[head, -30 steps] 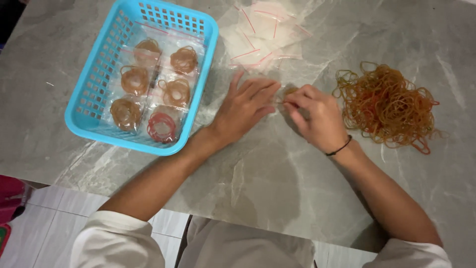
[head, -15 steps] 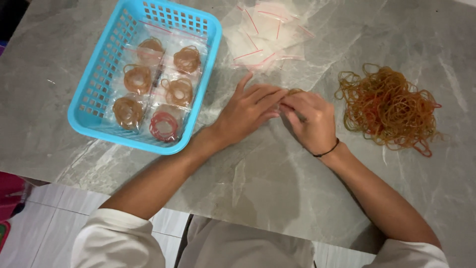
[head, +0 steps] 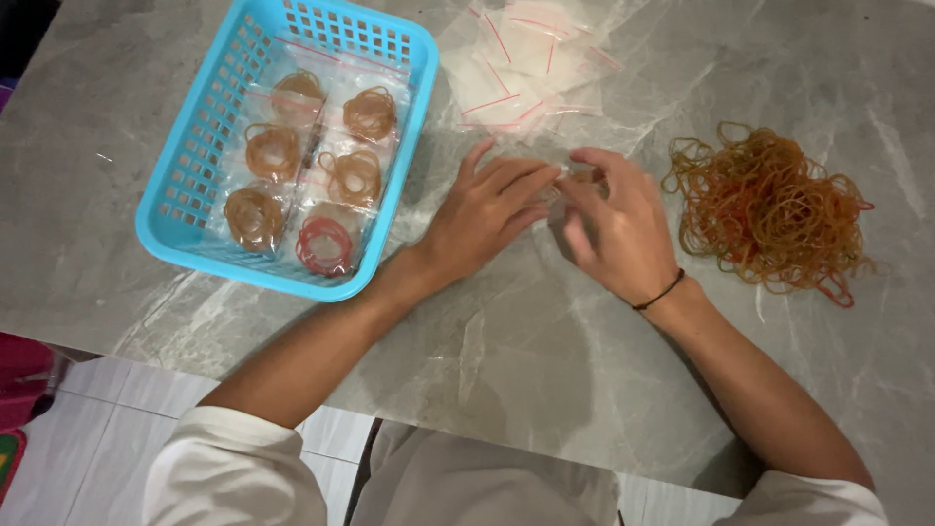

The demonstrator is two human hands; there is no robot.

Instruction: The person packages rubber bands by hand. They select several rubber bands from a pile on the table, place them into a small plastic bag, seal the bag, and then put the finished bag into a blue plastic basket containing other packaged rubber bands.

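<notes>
head view: both hands meet at the middle of the frame over a grey marble table (head: pixel 545 370). the left hand (head: pixel 484 216) lies flat with fingers stretched out and close together, tips touching a small clear bag (head: pixel 563 190) that is nearly hidden between the two hands. the right hand (head: pixel 614 229) curls over that bag, fingers bent; whether it pinches the bag or the few rubber bands inside cannot be told, since its own fingers cover the spot. a loose pile of rubber bands (head: pixel 769 209) sits right of centre, near the right hand but apart. a blue basket (head: pixel 185 180) at upper left holds filled bags. empty clear bags (head: pixel 521 68) lie at the top centre, hard to make out against the stone.
</notes>
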